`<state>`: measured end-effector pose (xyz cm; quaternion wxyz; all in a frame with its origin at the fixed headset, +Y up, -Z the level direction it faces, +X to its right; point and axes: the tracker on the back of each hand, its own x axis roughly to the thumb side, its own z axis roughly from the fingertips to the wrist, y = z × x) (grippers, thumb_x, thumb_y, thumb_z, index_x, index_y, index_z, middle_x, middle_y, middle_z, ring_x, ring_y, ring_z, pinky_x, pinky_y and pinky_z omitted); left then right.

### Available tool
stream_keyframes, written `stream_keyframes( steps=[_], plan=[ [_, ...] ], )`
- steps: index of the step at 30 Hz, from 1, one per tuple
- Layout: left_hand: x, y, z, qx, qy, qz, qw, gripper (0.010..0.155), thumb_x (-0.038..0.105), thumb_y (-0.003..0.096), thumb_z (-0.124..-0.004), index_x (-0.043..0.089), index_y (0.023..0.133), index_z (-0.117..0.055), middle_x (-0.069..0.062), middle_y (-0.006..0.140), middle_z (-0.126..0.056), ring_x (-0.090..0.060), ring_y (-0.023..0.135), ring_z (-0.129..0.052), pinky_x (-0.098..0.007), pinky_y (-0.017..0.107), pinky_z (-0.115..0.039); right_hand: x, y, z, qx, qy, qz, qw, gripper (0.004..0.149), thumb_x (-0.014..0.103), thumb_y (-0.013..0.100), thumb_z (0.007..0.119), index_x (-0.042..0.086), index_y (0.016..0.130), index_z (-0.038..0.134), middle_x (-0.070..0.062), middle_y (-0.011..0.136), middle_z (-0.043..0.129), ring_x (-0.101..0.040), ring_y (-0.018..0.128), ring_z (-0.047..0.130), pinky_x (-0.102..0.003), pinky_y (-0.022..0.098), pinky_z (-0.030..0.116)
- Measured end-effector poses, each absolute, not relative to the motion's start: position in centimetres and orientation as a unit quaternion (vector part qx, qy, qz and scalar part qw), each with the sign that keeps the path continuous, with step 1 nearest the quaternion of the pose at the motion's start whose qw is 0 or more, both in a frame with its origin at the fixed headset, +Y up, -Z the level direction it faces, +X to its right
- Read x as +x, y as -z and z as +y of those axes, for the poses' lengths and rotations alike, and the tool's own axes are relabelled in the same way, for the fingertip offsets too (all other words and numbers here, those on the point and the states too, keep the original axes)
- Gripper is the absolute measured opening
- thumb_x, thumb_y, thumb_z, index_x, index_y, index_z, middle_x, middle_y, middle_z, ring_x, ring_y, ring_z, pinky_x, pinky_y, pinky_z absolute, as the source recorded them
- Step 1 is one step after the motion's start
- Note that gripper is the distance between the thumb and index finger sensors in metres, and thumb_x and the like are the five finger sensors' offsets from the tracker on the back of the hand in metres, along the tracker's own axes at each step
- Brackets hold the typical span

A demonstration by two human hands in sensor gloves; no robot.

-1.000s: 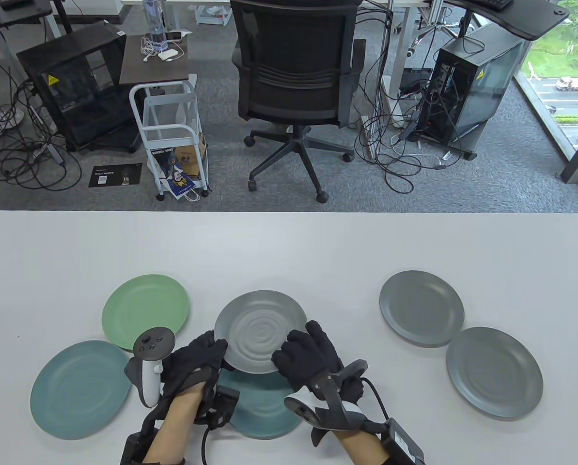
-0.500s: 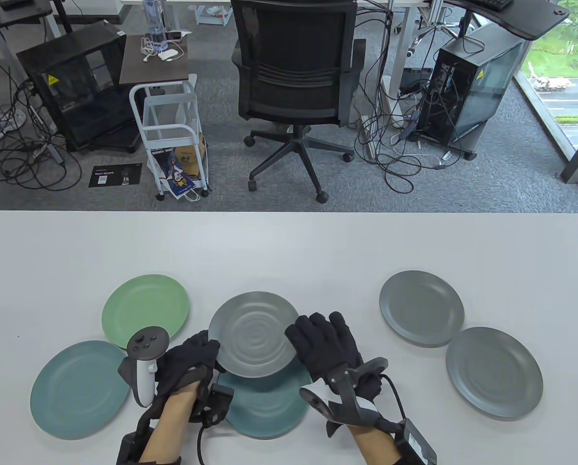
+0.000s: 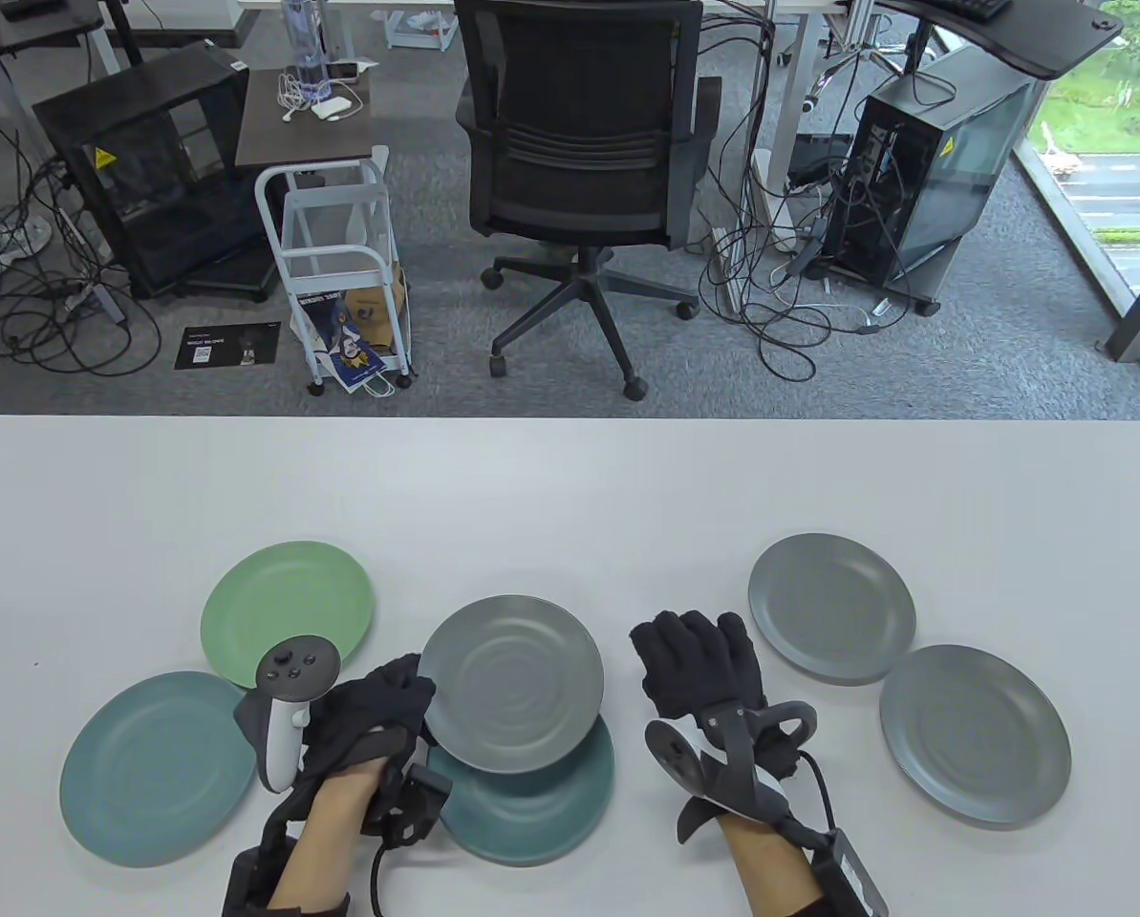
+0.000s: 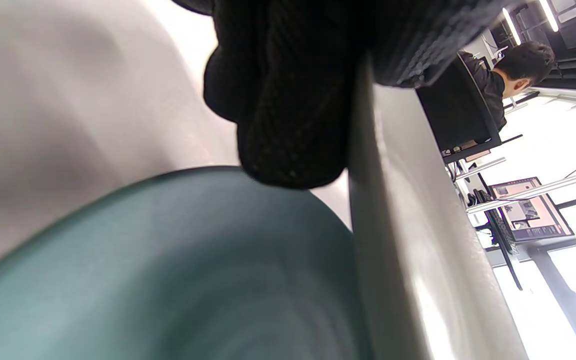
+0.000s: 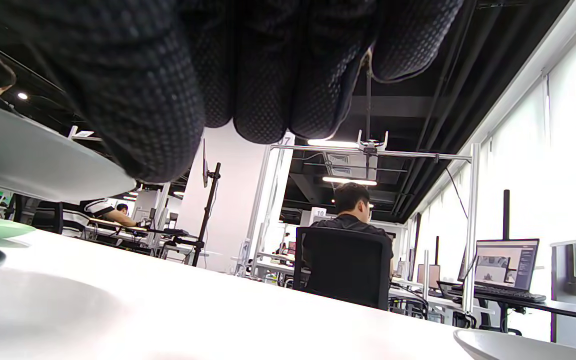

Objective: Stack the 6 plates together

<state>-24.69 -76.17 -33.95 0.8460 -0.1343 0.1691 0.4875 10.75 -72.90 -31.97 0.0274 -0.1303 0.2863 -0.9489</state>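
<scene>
From the table view, the left hand grips the near-left rim of a grey ringed plate, which sits above and partly over a dark teal plate on the white desk. The right hand lies flat with fingers spread just right of that plate, holding nothing and apart from it. A green plate and a second teal plate lie to the left, overlapping slightly; two grey plates lie to the right, edges touching. An office chair stands beyond the desk.

The left wrist view shows what the overhead cannot: gloved fingers wrapped over the grey plate's edge, with a clear gap between its underside and the teal plate below, so it seems held tilted off it, though blur makes contact at the far side uncertain.

The right wrist view shows relaxed fingertips hanging free above the desk, the raised grey plate's rim at left, and a seated person beyond.
</scene>
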Motion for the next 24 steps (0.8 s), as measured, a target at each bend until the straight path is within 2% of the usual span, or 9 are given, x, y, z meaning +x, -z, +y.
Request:
stream_keyframes(
  steps=[9,15,24],
  plan=[
    [-24.8,34.1,-76.4,-0.172,-0.468,0.149,0.854,0.051,0.038,0.0388,-0.08,0.024,0.088,-0.08,0.001,0.048,-0.107,-0.015,0.068,-0.094,-0.044,0.082,-0.048,12.6,32.8,-73.1,-0.065,0.968,0.242,0.026,0.058,0.051,0.044,0.087,0.033,0.096,0.068,0.006,0.101,0.078,-0.022,0.093,0.077,-0.052,0.077,0.053],
    [-24.7,34.3,-76.4,-0.194,-0.454,0.141,0.858,0.05,0.037,0.0388,-0.079,0.025,0.087,-0.081,0.0,0.048,-0.107,-0.016,0.068,-0.094,-0.044,0.082,-0.047,15.5,33.9,-73.9,0.016,0.985,0.173,0.002,0.069,0.056,0.046,0.084,0.032,0.104,0.054,0.003,0.105,0.073,-0.026,0.097,0.071,-0.054,0.078,0.049],
    [-24.6,34.4,-76.6,-0.221,-0.406,0.133,0.877,0.049,0.037,0.0385,-0.08,0.025,0.086,-0.084,0.0,0.047,-0.107,-0.016,0.068,-0.094,-0.044,0.083,-0.045,17.5,34.7,-74.5,0.08,0.988,0.127,0.018,0.07,0.057,0.047,0.083,0.031,0.105,0.054,0.003,0.1,0.078,-0.027,0.097,0.071,-0.055,0.078,0.048]
  ],
)
